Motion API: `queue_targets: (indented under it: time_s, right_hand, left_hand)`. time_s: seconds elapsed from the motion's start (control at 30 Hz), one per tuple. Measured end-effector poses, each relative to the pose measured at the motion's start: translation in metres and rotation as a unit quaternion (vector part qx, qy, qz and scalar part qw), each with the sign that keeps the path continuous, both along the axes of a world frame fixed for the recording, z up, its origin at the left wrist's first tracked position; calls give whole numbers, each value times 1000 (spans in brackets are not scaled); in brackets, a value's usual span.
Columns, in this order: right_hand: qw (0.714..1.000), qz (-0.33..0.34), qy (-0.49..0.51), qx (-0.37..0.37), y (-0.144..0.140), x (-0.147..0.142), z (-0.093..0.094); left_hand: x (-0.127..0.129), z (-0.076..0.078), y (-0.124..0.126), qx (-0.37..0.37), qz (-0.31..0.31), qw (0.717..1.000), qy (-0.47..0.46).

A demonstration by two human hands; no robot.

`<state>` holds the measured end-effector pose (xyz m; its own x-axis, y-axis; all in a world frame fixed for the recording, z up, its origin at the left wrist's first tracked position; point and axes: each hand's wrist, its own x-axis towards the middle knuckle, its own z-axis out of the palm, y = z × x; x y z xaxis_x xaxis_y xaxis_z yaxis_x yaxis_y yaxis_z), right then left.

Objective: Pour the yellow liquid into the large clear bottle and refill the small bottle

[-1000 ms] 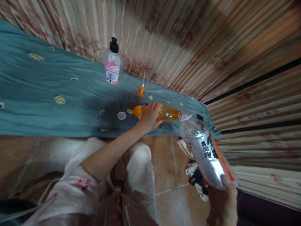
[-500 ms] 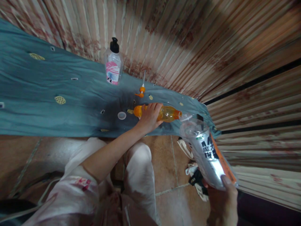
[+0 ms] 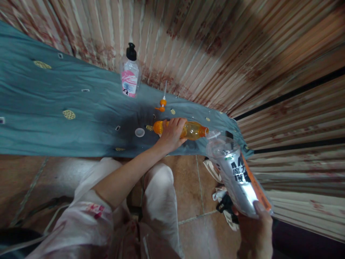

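My left hand (image 3: pixel 171 135) is wrapped round an orange see-through bottle (image 3: pixel 192 130), tipped on its side with its open neck to the right. In my right hand (image 3: pixel 254 223) is a large clear plastic bottle (image 3: pixel 234 172) with a silver and orange label, held near its base. The mouth of the clear bottle meets the neck of the orange one; whether they touch I cannot tell. Behind my left hand lies an orange pump head (image 3: pixel 162 104) with a thin tube. Left of the orange bottle sits a small whitish cap (image 3: pixel 139 132).
A clear pump bottle (image 3: pixel 129 77) with a black top and pink label stands at the back of the teal cloth (image 3: pixel 91 104). A pleated curtain (image 3: pixel 183 46) rises behind. Some dark and white items (image 3: pixel 225 205) lie on the tiled floor (image 3: pixel 188 201).
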<state>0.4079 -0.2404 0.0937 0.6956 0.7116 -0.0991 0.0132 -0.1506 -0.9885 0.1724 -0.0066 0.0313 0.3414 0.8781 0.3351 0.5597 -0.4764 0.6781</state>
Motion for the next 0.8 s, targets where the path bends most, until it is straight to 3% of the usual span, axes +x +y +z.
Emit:
queue_targets:
  time_s: [0.8]
  right_hand:
    - [1000,-6,-11,9,2,-6,4]
  left_hand:
    - [0,1,0,-7,0,1000,5]
